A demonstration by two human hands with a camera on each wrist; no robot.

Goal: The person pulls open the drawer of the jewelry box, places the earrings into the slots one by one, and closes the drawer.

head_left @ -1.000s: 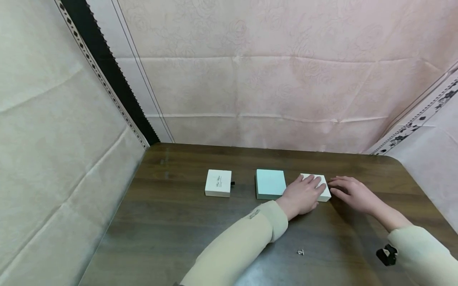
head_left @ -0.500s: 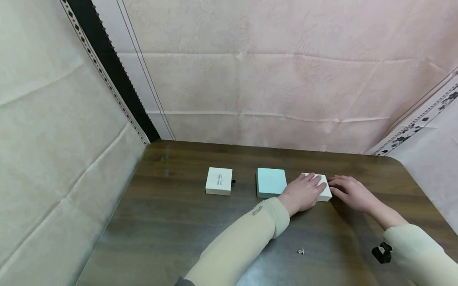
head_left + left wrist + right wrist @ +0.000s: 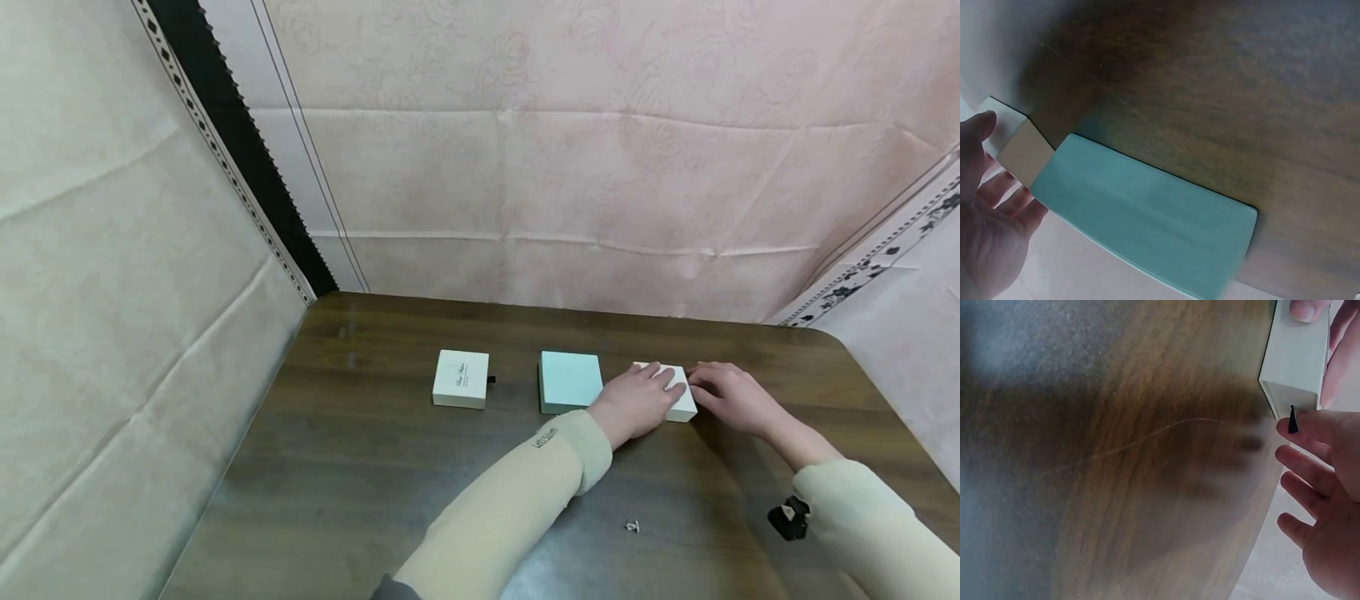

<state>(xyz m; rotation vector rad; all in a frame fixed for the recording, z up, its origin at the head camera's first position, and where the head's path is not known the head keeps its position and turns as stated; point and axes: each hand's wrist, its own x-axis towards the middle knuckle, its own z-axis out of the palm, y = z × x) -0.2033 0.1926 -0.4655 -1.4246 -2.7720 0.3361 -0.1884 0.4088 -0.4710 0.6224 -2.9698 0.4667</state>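
At the right of the table, my left hand (image 3: 634, 402) grips a small white box (image 3: 681, 407), its fingers spread over the top and far side. In the left wrist view its thumb (image 3: 984, 125) presses the near side of the box. My right hand (image 3: 738, 402) is at the box's right end. There, in the right wrist view, a short black ribbon tab (image 3: 1293, 422) sticks out between the thumb and index fingertips, which close together on it. The other right fingers (image 3: 1302, 469) are loosely bent, below the tab.
A turquoise box (image 3: 570, 379) lies just left of the held box. Farther left is another white box (image 3: 461, 379), with printed lettering and a black tab. A small shiny metal piece (image 3: 632, 526) lies nearer the front of the wooden table (image 3: 337, 467).
My right hand has shifted slightly left, its fingers drawing in closer to the box's end. The left hand keeps its hold on the box. The head view has shifted slightly.
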